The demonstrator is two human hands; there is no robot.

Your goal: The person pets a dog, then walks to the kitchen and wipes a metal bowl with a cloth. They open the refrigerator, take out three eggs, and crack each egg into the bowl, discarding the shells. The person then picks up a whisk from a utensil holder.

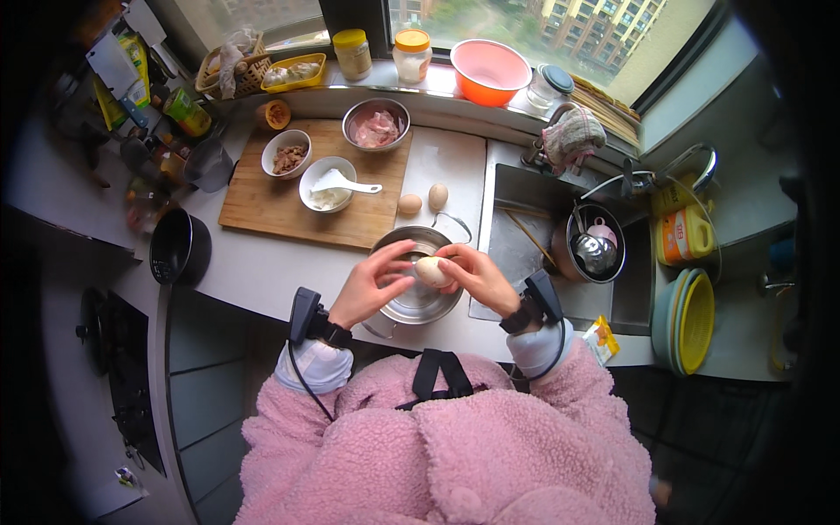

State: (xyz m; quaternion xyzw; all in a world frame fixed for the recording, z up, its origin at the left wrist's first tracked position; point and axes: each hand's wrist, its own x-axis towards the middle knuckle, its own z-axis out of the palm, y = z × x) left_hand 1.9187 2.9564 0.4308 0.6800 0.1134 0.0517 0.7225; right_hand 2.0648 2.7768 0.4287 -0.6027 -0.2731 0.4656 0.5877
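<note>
My right hand grips a pale egg between thumb and fingers. Beneath it stands a two-handled stainless steel pot near the counter's front edge. Slightly blurred, my left hand is at the egg's left side with its fingers apart; I cannot tell if a fingertip touches the shell. Beyond the pot, two brown eggs, one egg and another egg, lie on the counter. On the wooden cutting board are a white bowl with a spoon, a bowl of chopped meat and a steel bowl of raw meat.
At the right, a sink holds a dark pot with a ladle. Stacked basins and a yellow jug stand beyond it. A black pot sits left of the board. Jars and an orange basin line the windowsill.
</note>
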